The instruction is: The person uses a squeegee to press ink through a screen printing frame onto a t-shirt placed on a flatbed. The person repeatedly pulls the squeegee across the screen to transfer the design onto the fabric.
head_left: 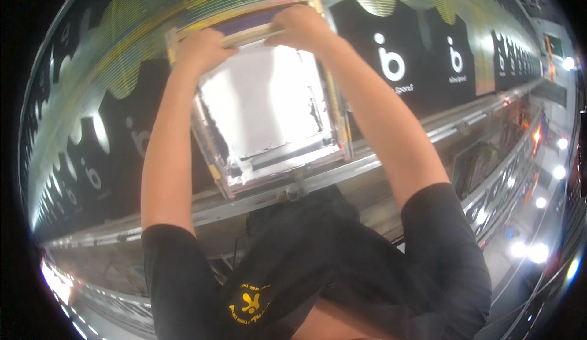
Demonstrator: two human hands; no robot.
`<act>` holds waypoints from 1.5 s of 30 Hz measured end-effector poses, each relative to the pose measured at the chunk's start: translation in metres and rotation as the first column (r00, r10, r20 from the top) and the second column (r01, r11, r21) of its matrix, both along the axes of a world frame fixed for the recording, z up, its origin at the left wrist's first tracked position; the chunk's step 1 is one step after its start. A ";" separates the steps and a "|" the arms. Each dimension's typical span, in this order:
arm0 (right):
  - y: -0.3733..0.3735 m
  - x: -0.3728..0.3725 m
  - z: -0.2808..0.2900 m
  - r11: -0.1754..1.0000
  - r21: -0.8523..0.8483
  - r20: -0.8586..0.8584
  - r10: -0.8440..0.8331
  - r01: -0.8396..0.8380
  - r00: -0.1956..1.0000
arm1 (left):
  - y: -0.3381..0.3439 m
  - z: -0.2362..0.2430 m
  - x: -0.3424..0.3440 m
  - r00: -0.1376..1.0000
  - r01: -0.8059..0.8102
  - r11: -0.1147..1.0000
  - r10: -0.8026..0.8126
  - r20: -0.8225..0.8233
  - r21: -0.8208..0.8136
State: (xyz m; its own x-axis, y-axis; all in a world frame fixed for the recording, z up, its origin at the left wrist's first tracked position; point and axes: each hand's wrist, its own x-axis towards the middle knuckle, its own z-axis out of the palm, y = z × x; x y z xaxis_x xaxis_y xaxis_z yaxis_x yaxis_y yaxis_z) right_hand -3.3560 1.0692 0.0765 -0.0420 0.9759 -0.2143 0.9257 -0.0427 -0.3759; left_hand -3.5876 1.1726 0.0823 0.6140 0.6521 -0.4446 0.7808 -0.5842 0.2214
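Left hand (203, 51) and right hand (304, 29) are clamping fingers on a bar (249, 35) at the frame's (338, 117) far end; the frame is hiding progress beneath, while black panels (365, 41) alongside are bearing white prints (392, 66).

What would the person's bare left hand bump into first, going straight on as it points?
Probably the far yellowish rail of the rectangular frame; the left hand looks just short of it, though depth is unclear.

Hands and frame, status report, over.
Left hand and right hand gripping pale bar. Bar near far end of screen frame. Black garment panels either side.
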 end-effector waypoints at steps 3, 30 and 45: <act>-0.009 -0.019 -0.011 0.994 0.065 0.176 -0.102 0.092 0.979 | -0.019 -0.004 -0.007 0.997 -0.056 0.998 0.056 0.052 0.004; -0.022 -0.009 -0.004 0.986 0.161 0.054 -0.062 0.052 0.997 | -0.010 -0.005 -0.013 0.998 -0.016 1.000 0.015 0.055 0.017; -0.211 -0.065 -0.039 0.921 0.390 0.093 -0.020 -0.018 0.995 | -0.209 -0.010 -0.065 0.992 -0.122 0.990 0.124 0.026 -0.070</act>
